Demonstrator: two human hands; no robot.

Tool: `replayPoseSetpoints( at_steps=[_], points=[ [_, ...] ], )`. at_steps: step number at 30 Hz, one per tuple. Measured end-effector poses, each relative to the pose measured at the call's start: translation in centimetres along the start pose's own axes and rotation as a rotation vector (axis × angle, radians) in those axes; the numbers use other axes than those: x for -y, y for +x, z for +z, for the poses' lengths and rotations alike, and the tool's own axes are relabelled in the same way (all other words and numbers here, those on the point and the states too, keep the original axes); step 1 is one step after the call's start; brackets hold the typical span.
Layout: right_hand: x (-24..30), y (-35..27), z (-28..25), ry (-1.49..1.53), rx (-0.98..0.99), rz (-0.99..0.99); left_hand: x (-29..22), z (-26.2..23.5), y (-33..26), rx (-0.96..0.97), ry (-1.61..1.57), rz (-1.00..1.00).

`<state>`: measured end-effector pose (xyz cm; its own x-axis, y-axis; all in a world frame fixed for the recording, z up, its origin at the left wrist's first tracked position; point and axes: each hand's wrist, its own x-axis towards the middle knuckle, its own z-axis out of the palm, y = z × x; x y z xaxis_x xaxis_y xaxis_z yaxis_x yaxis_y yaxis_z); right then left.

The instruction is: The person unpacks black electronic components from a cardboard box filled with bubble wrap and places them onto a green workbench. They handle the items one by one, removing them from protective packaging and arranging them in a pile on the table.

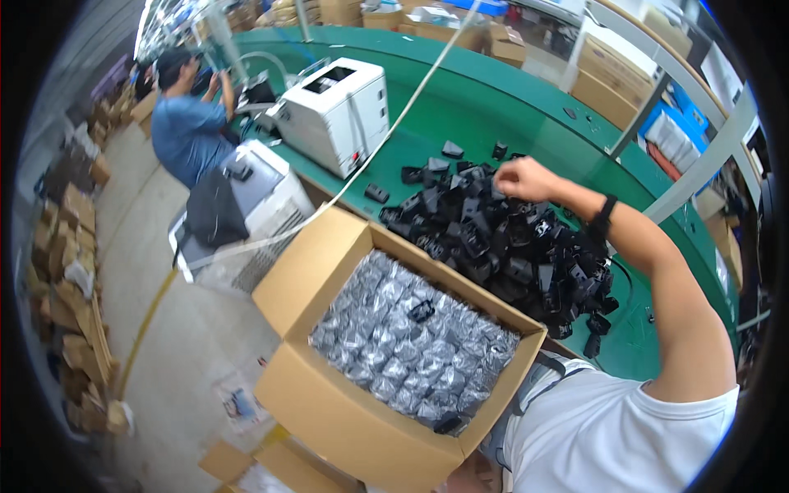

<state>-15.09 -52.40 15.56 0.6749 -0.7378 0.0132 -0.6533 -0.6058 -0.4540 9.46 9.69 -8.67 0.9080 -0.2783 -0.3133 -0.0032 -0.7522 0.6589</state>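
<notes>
My right hand [526, 179] is at the far edge of a big heap of small black plastic parts [485, 234] on the green table. Its fingers are curled together, and what they hold, if anything, is hidden. A dark band [604, 218] circles the wrist. In front of the heap is an open cardboard box [353, 427], filled with rows of parts wrapped in silvery clear bags [403, 353]. One bare black part [422, 311] lies on top of these, and another dark piece [448, 423] sits in the near corner. My left hand does not show; some skin below the box is unclear.
Left of the heap, a white machine [333, 115] stands on the green table [444, 115]. A grey-white unit with a black cloth [215, 209] stands beside the table. A person in blue [189, 131] works farther off. A pale slanting bar [411, 107] crosses the view. Cartons [78, 345] line the left side.
</notes>
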Motion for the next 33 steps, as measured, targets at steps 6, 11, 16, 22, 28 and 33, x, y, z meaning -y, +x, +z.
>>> replayPoseSetpoints(
  at_steps=[6, 11, 16, 22, 28, 33],
  points=[
    [-21.5, 7.2, -4.5, -0.170, -0.007, 0.628, -6.6, -2.0, -0.3, -0.081, 0.020, -0.084],
    [-33.6, 4.2, 1.7, 0.055, -0.056, 0.953, -9.6, -10.3, -1.8, -0.266, 0.002, -0.191],
    [-33.3, 4.7, 3.9, 0.289, -0.356, 0.759, -28.3, -16.3, 7.2, -0.230, 0.383, 0.381],
    [-29.6, 10.3, 4.6, 0.237, -0.069, 0.494, -53.8, 7.6, 8.8, 0.505, 0.312, 0.897],
    [-29.3, 10.5, 7.1, 0.158, -0.077, 0.432, -65.9, 31.4, 6.5, 0.925, 0.377, 1.324],
    [-31.4, 5.4, 6.1, 0.235, -0.086, 0.324, -70.1, 42.2, 8.5, 0.624, 0.853, 1.370]
  ],
)
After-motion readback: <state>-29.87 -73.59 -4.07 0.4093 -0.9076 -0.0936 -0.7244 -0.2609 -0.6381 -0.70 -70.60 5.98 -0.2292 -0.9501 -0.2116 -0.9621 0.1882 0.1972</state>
